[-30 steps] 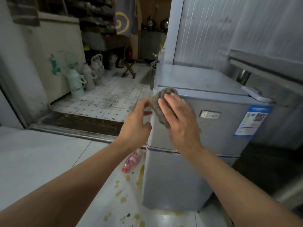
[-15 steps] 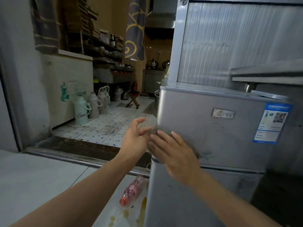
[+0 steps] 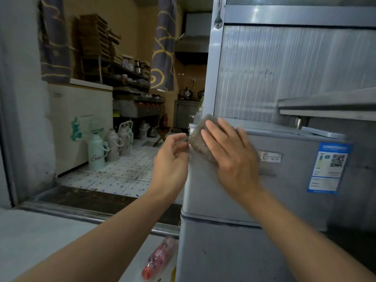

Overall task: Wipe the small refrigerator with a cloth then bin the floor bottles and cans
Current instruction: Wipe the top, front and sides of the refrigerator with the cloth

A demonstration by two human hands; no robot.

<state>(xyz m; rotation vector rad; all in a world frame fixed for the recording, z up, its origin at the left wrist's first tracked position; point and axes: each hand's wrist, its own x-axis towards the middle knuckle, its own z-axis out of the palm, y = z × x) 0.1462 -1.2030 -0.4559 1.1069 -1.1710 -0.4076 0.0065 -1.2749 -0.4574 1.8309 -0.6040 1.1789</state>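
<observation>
Small refrigerator (image 3: 234, 200) stands right of centre. Right hand (image 3: 230, 153) — fingers straight, slightly apart — presses grey cloth (image 3: 198, 139) flat against its upper-left front corner. Left hand (image 3: 171, 159) — fingers loosely curled — touches the cloth's left edge. Red-labelled bottle (image 3: 158, 259) lies on floor, near left of the base.

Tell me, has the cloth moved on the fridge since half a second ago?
Yes. The cloth went up the fridge door, from near its bottom seam to its top left corner.

Head view — forward-down, close in.
</observation>
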